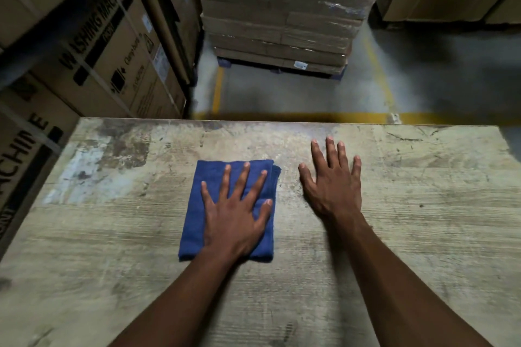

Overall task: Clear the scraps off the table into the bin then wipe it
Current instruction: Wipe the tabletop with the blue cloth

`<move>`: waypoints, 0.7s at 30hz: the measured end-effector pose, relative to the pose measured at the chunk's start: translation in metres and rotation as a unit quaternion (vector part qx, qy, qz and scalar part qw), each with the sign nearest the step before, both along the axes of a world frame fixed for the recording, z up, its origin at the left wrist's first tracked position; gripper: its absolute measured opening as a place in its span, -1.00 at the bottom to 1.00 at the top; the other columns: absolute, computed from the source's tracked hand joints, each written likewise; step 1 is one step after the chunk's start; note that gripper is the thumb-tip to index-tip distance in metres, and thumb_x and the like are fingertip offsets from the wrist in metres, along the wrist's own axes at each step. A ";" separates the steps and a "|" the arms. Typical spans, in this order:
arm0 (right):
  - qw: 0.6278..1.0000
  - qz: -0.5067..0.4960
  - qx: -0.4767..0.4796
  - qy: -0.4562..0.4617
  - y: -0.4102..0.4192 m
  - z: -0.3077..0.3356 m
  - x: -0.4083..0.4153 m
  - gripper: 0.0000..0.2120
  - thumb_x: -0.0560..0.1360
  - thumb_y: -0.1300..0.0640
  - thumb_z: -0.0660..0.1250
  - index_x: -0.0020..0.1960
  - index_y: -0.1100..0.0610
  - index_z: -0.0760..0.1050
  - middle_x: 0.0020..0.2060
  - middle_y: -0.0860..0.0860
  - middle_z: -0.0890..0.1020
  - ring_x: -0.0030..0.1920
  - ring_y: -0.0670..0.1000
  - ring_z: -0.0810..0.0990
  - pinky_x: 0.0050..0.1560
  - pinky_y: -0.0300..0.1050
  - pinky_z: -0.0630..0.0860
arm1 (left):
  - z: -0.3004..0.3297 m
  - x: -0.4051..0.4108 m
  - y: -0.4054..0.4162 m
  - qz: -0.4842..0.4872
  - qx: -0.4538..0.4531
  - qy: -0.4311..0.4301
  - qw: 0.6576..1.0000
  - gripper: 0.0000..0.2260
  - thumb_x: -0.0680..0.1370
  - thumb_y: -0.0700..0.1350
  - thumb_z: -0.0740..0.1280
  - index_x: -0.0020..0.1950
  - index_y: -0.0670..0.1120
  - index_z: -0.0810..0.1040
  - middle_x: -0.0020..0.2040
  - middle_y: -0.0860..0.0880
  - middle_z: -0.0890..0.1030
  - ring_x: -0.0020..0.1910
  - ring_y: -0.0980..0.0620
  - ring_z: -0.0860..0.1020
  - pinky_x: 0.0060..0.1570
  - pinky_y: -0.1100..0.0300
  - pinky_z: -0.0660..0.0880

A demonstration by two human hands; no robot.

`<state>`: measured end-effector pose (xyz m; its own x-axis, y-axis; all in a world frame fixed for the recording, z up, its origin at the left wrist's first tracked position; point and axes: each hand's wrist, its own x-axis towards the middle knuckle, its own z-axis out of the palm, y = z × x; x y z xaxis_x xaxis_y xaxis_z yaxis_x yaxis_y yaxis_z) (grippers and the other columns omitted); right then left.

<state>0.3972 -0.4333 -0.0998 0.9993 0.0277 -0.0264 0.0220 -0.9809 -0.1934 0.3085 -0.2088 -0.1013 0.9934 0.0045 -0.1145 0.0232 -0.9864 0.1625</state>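
My forearms nearest, reaching over worktop [423,234]. My left hand [235,222] flat, fingers spread straight, pressing folded blue cloth [194,211] mid-worktop. My right hand [332,186] flat on bare wood just beside cloth, fingers splayed, gripping nothing. No scraps or bin in sight. Cloth looks soft, light, likely to bunch; best pressed palm-flat at centre or pinched by folded edge.

Left hand [235,220] and right hand [332,180] lie flat, fingers spread.
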 end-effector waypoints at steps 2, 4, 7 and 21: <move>1.000 0.001 -0.004 0.002 0.000 -0.001 0.001 -0.29 0.68 -0.42 -0.25 0.76 -0.17 -0.18 0.76 -0.04 -0.17 0.75 0.05 -0.23 0.69 0.33 -0.20 | 0.000 0.021 0.000 0.010 -0.006 -0.004 1.000 -0.42 0.69 0.38 -0.17 0.71 0.38 -0.23 0.76 0.17 -0.24 0.73 -0.03 -0.33 0.58 -0.47 -0.31; 1.000 0.001 -0.008 -0.002 0.000 -0.002 0.001 -0.28 0.67 -0.43 -0.25 0.76 -0.17 -0.18 0.76 -0.03 -0.18 0.75 0.05 -0.23 0.69 0.33 -0.20 | 0.000 0.060 0.005 0.029 -0.016 -0.007 0.999 -0.43 0.70 0.37 -0.18 0.71 0.37 -0.19 0.77 0.17 -0.19 0.74 -0.03 -0.30 0.57 -0.48 -0.29; 1.000 0.001 -0.007 -0.011 -0.001 -0.004 0.003 -0.28 0.68 -0.43 -0.23 0.76 -0.17 -0.17 0.76 -0.04 -0.17 0.75 0.04 -0.21 0.69 0.33 -0.20 | 0.004 0.135 0.017 0.059 -0.026 -0.004 0.998 -0.43 0.71 0.36 -0.16 0.73 0.34 -0.12 0.78 0.15 -0.14 0.75 -0.07 -0.22 0.56 -0.52 -0.24; 1.000 0.014 -0.008 0.002 0.000 0.005 -0.003 -0.28 0.69 -0.43 -0.25 0.76 -0.14 -0.11 0.76 -0.02 -0.08 0.75 0.07 -0.14 0.68 0.40 -0.12 | 0.005 0.031 0.039 0.032 -0.016 -0.002 0.999 -0.43 0.70 0.37 -0.20 0.72 0.35 -0.18 0.76 0.15 -0.23 0.74 -0.06 -0.30 0.59 -0.47 -0.23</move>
<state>0.3942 -0.4330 -0.0952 0.9980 0.0555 -0.0306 0.0492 -0.9829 -0.1772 0.3399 -0.1696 -0.0962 0.9916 0.0643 -0.1120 0.0854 -0.9771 0.1948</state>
